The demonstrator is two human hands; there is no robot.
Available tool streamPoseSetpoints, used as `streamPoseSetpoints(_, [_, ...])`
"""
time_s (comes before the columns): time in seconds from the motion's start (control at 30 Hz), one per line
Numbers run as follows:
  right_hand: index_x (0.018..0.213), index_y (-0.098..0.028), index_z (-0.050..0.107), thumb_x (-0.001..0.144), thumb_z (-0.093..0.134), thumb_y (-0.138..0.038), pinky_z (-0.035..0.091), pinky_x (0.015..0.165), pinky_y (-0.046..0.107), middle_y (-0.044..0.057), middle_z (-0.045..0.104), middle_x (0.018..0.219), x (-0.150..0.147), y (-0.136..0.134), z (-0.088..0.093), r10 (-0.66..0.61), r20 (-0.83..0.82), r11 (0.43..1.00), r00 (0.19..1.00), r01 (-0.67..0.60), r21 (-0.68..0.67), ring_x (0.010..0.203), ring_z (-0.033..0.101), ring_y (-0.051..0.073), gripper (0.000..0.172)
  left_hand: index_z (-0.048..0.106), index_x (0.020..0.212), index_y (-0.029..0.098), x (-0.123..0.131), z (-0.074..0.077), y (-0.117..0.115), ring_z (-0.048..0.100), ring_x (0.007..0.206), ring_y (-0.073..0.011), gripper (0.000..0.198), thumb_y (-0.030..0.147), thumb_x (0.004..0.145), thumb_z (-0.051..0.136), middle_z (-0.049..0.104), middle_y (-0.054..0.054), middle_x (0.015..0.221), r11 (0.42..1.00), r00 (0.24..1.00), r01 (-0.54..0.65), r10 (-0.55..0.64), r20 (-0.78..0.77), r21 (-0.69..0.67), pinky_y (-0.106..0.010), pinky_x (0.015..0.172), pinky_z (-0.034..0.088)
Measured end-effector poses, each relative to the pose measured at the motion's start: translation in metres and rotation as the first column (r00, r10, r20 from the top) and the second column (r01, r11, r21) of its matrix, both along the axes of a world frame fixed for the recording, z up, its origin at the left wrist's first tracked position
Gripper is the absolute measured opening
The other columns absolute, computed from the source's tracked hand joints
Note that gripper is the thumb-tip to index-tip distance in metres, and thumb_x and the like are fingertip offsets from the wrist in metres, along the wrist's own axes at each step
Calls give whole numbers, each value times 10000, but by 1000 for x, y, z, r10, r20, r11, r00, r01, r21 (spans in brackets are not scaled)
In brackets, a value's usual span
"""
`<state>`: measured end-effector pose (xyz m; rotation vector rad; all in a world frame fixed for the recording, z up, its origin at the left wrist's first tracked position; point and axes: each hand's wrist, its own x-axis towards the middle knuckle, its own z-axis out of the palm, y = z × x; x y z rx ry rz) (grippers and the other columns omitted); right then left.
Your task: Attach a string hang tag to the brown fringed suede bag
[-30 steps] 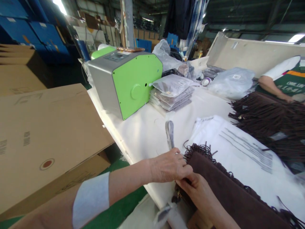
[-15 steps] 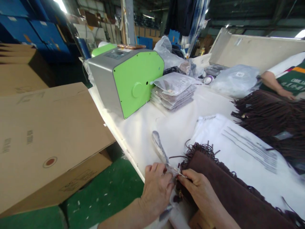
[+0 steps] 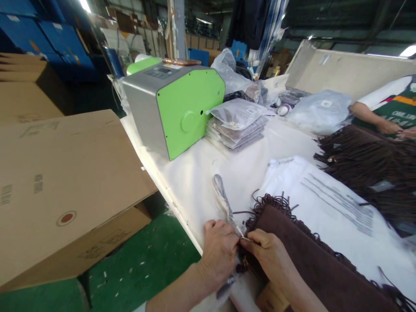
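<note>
A looped strap in a pale, crinkled wrapping stands up from between my hands at the near edge of the table. My left hand is closed around its lower part, with the fingers curled. Close beside it my right hand pinches the strap's wrapping between thumb and fingertips; the exact grip is partly hidden. Under and to the right of my right hand lies a dark brown fringed suede-like piece, its fringe curling along the upper edge. Small metal fittings show dimly below my fingers.
A green and grey machine stands on the white table, next to a stack of bagged items. A white printed bag lies beyond the brown piece. Cardboard boxes fill the left. At right, a person's hand is by more brown fringe.
Both hands stay on the strap; my left hand has shifted slightly right and the loop leans a little more to the right. The other person's second hand has come into view.
</note>
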<state>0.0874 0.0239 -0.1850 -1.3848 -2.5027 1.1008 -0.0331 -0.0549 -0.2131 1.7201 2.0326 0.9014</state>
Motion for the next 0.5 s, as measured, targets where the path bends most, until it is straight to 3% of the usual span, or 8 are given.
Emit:
streamPoseSetpoints(0.13, [538, -205, 507, 775, 479, -375, 287, 561, 259, -21, 463, 611, 1, -1, 3, 11, -8, 1000, 1000, -11, -9, 597, 454, 131, 292, 597, 689, 173, -12, 0, 4, 478, 792, -171, 146, 136, 820, 545, 600, 1, 728, 991, 988, 131, -130, -80, 15, -345, 714, 248])
streamPoseSetpoints(0.27, [568, -209, 507, 787, 445, -370, 317, 580, 273, -10, 504, 627, 0, -2, 10, 49, 0, 999, 999, -49, -3, 624, 495, 148, 279, 582, 753, 150, -17, 1, 2, 467, 807, -180, 91, 121, 812, 519, 596, -30, 789, 984, 979, 173, -168, -115, 39, -352, 732, 268])
streamPoseSetpoints(0.37, [790, -206, 581, 786, 435, -334, 387, 675, 290, 18, 592, 773, 2, -1, 13, 87, -73, 995, 994, -90, -47, 753, 560, 174, 194, 571, 730, 146, -20, 2, -5, 463, 798, -171, 87, 86, 773, 524, 581, -26, 771, 985, 986, 157, -153, -62, 75, -352, 755, 281])
streamPoseSetpoints(0.43, [988, -194, 556, 771, 441, -289, 418, 717, 303, 33, 611, 860, 5, -1, 14, 76, -98, 995, 992, -82, -54, 793, 572, 177, 264, 561, 684, 146, -23, 3, -12, 461, 768, -157, 108, 61, 742, 528, 561, -9, 715, 985, 990, 138, -137, -18, 107, -350, 763, 285])
streamPoseSetpoints(0.5, [1048, -189, 517, 760, 444, -242, 441, 683, 305, 39, 607, 882, 8, -4, 15, 73, -85, 997, 994, -72, 8, 755, 572, 170, 302, 552, 641, 146, -27, 4, -19, 460, 734, -142, 133, 30, 700, 523, 539, 6, 662, 983, 991, 127, -131, 19, 135, -343, 755, 286])
